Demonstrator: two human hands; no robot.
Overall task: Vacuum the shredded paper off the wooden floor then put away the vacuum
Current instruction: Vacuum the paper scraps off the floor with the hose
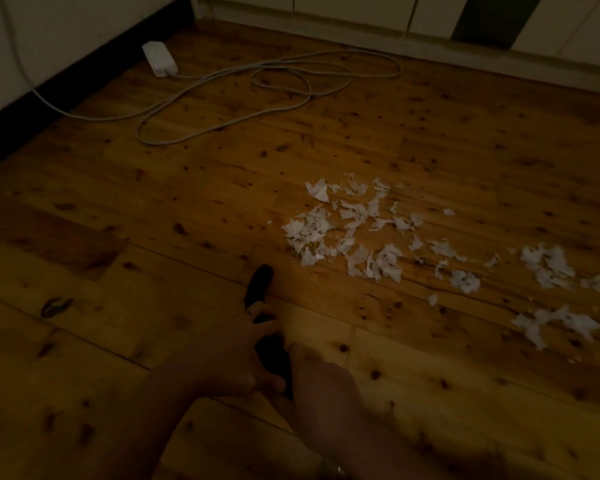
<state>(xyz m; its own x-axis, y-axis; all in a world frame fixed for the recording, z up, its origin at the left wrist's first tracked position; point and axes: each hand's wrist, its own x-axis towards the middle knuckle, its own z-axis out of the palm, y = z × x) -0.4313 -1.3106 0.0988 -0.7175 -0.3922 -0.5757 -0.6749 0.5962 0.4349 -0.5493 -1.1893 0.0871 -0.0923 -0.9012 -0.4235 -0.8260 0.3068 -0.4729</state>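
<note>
Getting the dark vacuum (pixel 270 355) ready.
Far up and left of the vacuum lies a white cord (pixel 163 143). The left hand (pixel 229 351) curls its fingers round the vacuum; the right hand (pixel 323 386) touches its back, too blurry to tell how. The shredded paper (pixel 307 230) lies right of it: best aim the nose low, go slowly.
</note>
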